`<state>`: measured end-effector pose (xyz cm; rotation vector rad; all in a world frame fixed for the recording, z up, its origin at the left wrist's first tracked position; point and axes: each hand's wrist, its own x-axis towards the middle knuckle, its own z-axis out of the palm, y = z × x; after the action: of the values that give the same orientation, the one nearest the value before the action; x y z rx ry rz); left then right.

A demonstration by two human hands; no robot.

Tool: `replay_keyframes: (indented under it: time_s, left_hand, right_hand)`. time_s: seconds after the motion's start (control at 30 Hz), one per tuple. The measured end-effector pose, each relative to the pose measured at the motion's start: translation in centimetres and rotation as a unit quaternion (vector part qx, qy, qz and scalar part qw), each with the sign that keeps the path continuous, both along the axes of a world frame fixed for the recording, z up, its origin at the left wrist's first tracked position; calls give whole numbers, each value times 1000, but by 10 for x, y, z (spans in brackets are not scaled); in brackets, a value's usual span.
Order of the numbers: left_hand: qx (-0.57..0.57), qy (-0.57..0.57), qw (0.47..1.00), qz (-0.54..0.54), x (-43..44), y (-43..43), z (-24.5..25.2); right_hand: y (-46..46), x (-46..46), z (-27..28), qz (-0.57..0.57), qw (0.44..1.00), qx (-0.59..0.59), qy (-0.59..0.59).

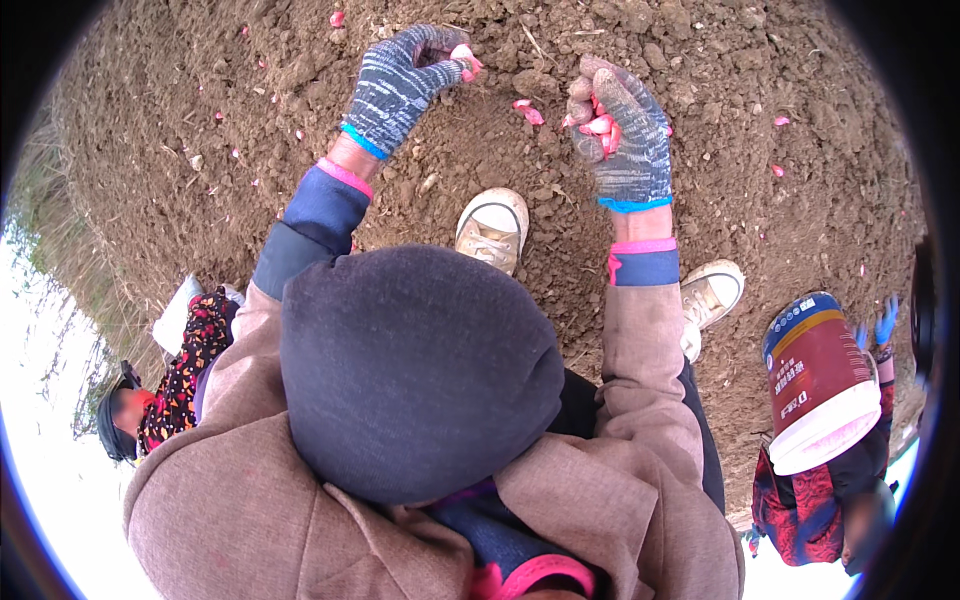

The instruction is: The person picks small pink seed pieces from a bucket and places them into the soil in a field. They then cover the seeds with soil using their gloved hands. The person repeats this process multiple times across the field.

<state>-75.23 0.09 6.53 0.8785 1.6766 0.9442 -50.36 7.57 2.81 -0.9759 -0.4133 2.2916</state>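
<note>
My left hand [401, 86], in a grey-and-white knit glove with a blue cuff, pinches pink-coated cloves [466, 61] that look like garlic between thumb and fingers, just above the soil [495, 157]. To its right, my right hand [626, 131] wears a matching glove, dirty at the fingers. Its fingers curl around several more pink cloves [602, 129], which show in the palm. Between the two hands, loose pink cloves [529, 112] lie on the ground. How many cloves the right fingers cover is hidden.
Pink cloves dot the soil on both sides, one clove [337, 19] near the top. My canvas shoes [493, 229] stand below the hands. At right is a maroon-and-white plastic bucket [817, 375], with a person [810, 510] beside it. Another person [184, 375] and dry grass [90, 232] are at left.
</note>
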Motion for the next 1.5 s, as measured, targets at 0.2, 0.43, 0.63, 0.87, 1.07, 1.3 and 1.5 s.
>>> replay_keyframes:
  time_s: [0.2,0.43,0.63,0.87,1.07,1.3,1.5]
  left_hand:
    - [-25,500,841,-203,14,34,-28]
    - [-55,567,753,-329,18,56,-63]
    - [3,468,856,-221,20,51,-25]
    - [124,414,864,-260,67,54,24]
    - [139,436,846,-273,77,56,27]
    - [72,161,979,-107,43,43,33]
    - [-13,128,986,-109,41,27,41]
  right_hand:
    - [8,6,-11,-31,999,21,6]
    - [14,-1,-28,-26,979,-74,187]
    - [20,-1,-25,-3,971,-114,212]
    - [17,-9,-15,60,996,-65,33]
    - [14,-19,-6,43,995,-57,76]
    - [9,-22,18,66,997,-13,25]
    - [1,-31,26,122,992,-17,-40]
